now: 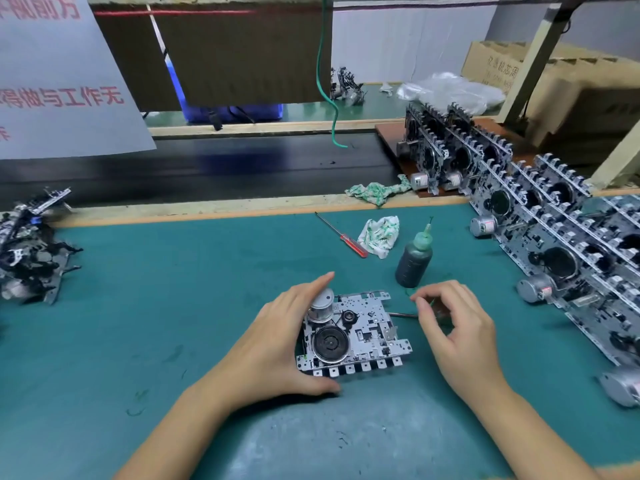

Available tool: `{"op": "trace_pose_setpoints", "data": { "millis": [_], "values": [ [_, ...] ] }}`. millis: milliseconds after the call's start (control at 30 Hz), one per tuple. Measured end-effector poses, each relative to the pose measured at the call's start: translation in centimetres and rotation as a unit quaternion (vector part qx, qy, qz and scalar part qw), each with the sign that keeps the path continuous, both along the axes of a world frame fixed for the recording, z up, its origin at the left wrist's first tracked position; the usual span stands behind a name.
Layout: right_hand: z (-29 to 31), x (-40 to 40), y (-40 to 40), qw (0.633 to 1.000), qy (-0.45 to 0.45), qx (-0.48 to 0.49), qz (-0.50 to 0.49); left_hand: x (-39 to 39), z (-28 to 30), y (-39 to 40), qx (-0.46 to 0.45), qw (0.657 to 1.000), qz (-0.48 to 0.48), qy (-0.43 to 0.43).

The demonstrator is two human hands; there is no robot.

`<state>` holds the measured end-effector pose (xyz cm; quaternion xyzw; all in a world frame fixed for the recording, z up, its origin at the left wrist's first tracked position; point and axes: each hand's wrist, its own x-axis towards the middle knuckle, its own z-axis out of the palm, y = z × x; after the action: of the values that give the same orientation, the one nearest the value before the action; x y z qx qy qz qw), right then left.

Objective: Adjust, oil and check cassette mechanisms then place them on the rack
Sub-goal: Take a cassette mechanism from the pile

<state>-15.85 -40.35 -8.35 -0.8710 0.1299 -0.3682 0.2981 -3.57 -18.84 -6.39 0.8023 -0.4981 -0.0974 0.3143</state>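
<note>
Green mat point(173, 289) bears silver cassette mechanism point(360, 336), black flywheel up.

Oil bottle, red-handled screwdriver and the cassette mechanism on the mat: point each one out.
oil bottle point(413, 263), head view, on the middle of its dark body.
red-handled screwdriver point(353, 245), head view, on its red handle.
cassette mechanism point(367, 334), head view, on its bare metal plate right of the black flywheel.
</note>
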Motion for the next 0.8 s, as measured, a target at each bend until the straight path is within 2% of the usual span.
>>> {"op": "trace_pose_setpoints", "data": {
  "millis": [333,400,433,500,567,633,667,733,800],
  "values": [
    [0.3,0.1,0.4,1.0,0.023,-0.01,0.009,0.8,-0.6,-0.3,0.004,0.997,-0.023,0.069],
    [0.4,0.1,0.4,1.0,0.023,0.0,0.012,0.9,0.1,-0.8,0.0,0.994,-0.008,0.11],
    [0.5,0.1,0.4,1.0,0.025,0.007,0.015,1.1,0.5,-1.4,-0.03,0.989,0.013,0.143],
    [0.6,0.2,0.6,0.999,0.032,0.02,0.023,1.8,1.0,-3.1,-0.147,0.966,0.078,0.2],
    [0.6,0.2,0.8,0.998,0.043,0.034,0.03,2.4,1.0,-4.7,-0.257,0.919,0.155,0.255],
    [0.8,0.0,0.9,0.996,0.052,0.057,0.038,2.6,0.4,-5.4,-0.316,0.864,0.189,0.343],
    [1.1,-0.1,0.9,0.995,0.056,0.066,0.049,2.6,-0.1,-5.5,-0.325,0.849,0.189,0.372],
    [1.8,-0.3,0.7,0.988,0.089,0.075,0.103,2.7,-1.1,-5.3,-0.306,0.86,0.168,0.371],
    [2.9,-0.1,0.4,0.965,0.179,0.045,0.188,2.7,-1.5,-5.3,-0.272,0.893,0.131,0.335]
  ]
}}
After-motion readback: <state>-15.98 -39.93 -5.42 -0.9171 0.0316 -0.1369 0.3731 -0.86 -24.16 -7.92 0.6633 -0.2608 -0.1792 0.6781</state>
